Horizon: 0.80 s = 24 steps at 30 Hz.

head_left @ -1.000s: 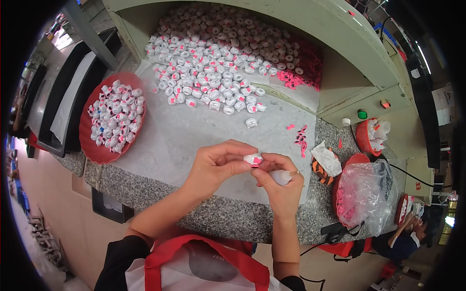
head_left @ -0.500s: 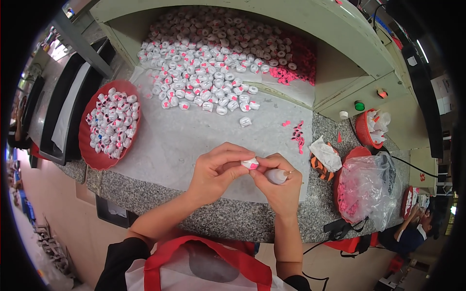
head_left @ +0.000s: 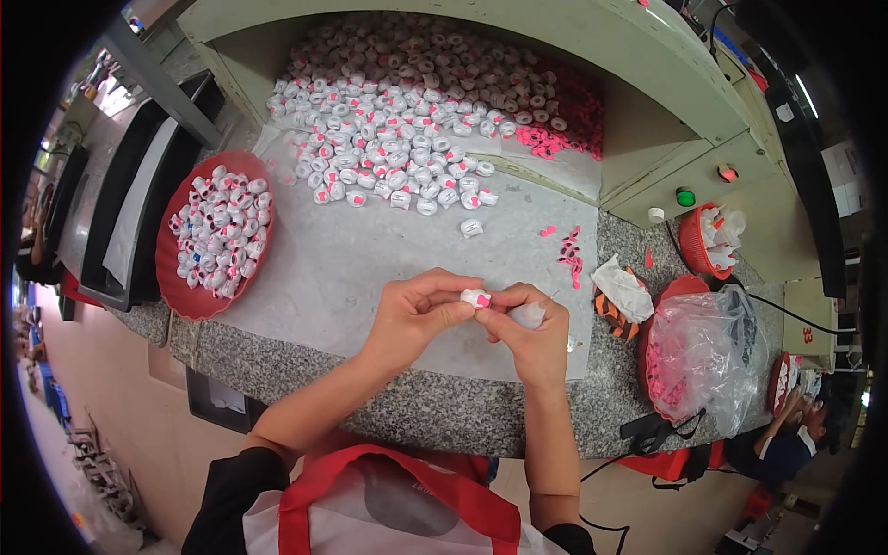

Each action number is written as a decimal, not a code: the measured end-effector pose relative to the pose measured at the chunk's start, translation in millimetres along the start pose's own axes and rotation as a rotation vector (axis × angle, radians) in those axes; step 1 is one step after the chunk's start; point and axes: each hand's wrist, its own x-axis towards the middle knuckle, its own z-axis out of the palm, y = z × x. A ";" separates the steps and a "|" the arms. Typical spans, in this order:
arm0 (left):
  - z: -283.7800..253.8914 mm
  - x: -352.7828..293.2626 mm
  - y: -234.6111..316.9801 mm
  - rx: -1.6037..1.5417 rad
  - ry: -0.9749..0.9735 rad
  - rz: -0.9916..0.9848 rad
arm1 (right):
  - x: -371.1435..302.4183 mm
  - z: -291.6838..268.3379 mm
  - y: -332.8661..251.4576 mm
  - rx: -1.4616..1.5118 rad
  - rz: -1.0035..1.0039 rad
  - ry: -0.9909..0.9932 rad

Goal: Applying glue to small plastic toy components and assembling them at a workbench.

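A small white rounded piece (head_left: 473,297) with a pink patch is pinched between the thumb and fingers of my left hand (head_left: 407,319). My right hand (head_left: 535,344) meets it from the other side, its thumb and fingertip at the piece's edge. In that same hand a translucent squeeze bottle (head_left: 529,315) is tucked against the curled fingers. Beyond my hands, on white paper (head_left: 370,268), a single similar white piece (head_left: 471,228) lies apart from a big heap of white pieces (head_left: 388,139). Small pink and black bits (head_left: 571,252) are scattered to the right.
On the left stands a red bowl (head_left: 166,273) of white pieces beside black trays (head_left: 116,213). To the right are a red basket (head_left: 692,245), a crumpled tissue (head_left: 622,289) and a red bowl of pink bits under a clear plastic bag (head_left: 721,351). A pale green shelf (head_left: 647,65) arches over the heap.
Between my fingertips the white piece has turned a little, its pink patch now facing me more. The bottle sits at a slightly different tilt. Both hands stay in nearly the same place.
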 end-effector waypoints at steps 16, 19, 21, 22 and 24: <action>1.6 -8.3 19.9 0.056 -0.073 0.043 | -5.2 -5.4 -6.0 0.098 -0.276 -0.126; 0.7 -10.8 17.5 0.151 -0.118 0.087 | -3.9 -6.9 -3.8 0.176 -0.202 -0.179; 0.8 -11.0 18.5 0.129 -0.120 0.065 | -2.2 -6.0 -1.0 0.227 -0.157 -0.188; 2.1 -10.8 21.3 0.135 -0.096 0.044 | -1.9 -5.1 1.9 0.287 -0.148 -0.180; 2.4 -9.2 21.9 0.140 -0.071 0.021 | -1.9 -2.1 3.8 0.346 -0.137 -0.172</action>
